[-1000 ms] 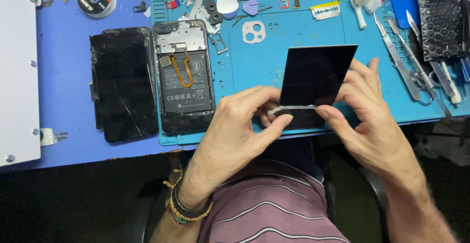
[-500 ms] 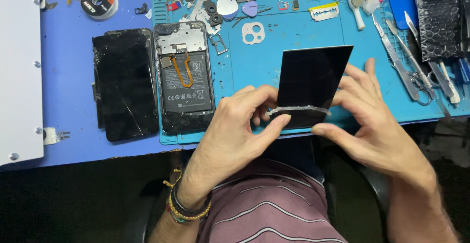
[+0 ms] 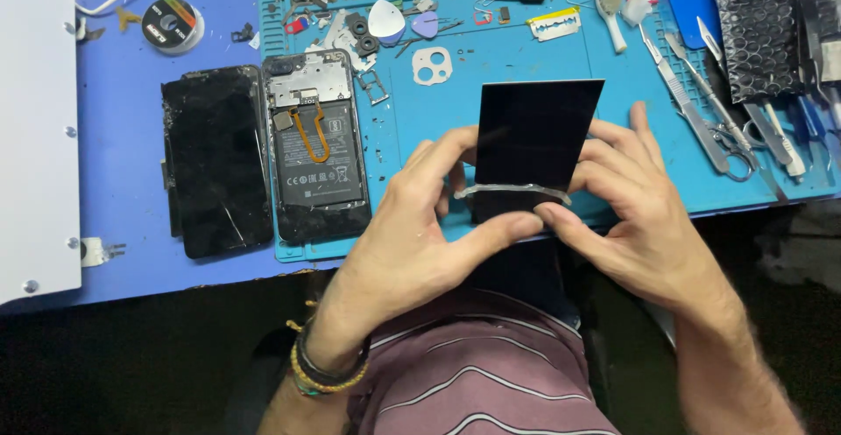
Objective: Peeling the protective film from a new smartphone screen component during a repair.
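1. Holding a black glossy panel [image 3: 536,141] above the near edge of the blue work mat [image 3: 438,128], tilted up toward the camera, between both hands.
2. Left hand [image 3: 412,242]: closing partly around the left lower side of the panel, thumb stretching under its bottom edge, fingers curling behind the left side.
3. Right hand [image 3: 644,225]: gripping the right lower side, thumb meeting the left thumb near the bottom edge, fingers lying spread behind the panel.
4. Stretching across the lower part of the panel, a thin clear strip [image 3: 512,191]; possibly a film or tape peeling off, not clear enough to tell.
5. Lying on the left part of the mat, well apart from the hands: an opened phone body [image 3: 314,146] showing its battery and an orange flex cable.
6. Resting just beside it on the blue table [image 3: 123,102]: a black cracked screen [image 3: 215,159], flat.
7. Sitting at the far left: a white flat device [image 3: 35,128] and, farther back, a small roll of tape [image 3: 169,23].
8. Scattering along the far side of the mat: small parts, two picks [image 3: 399,21], a camera frame piece [image 3: 431,65].
9. Lying to the right: tweezers and scissors [image 3: 714,111], near a black bubble bag [image 3: 758,36].
10. Wearing bracelets [image 3: 324,369] on the left wrist; showing below, a striped shirt [image 3: 473,374].
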